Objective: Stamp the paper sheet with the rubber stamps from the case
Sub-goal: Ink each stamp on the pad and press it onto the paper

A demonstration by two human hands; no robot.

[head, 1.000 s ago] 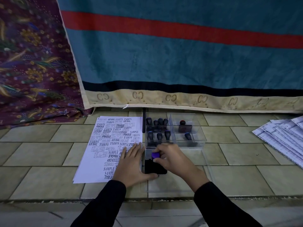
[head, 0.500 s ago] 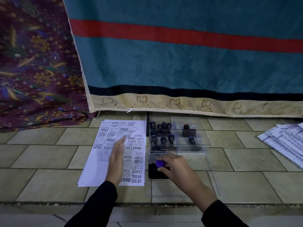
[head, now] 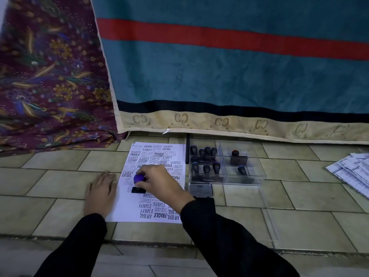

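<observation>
A white paper sheet [head: 127, 208] covered with black stamped words lies on the tiled floor. My right hand [head: 161, 182] grips a rubber stamp with a purple knob [head: 138, 178], and its black base rests on the sheet's left middle. My left hand [head: 100, 193] lies flat with fingers spread, on the sheet's left edge and the floor beside it. To the right of the sheet stands a clear plastic case [head: 257, 176] with several dark-handled stamps in its compartments. In front of the case sits a grey ink pad [head: 200, 189].
A teal cloth with a red stripe [head: 229, 66] hangs behind the case, and a purple patterned cloth [head: 50, 80] hangs at the left. A stack of printed papers [head: 353, 174] lies at the far right. The case's clear lid [head: 269, 220] lies flat on the floor.
My right hand has carried the purple-knobbed stamp from the ink pad leftward onto the sheet. My left hand has slid left to the sheet's edge.
</observation>
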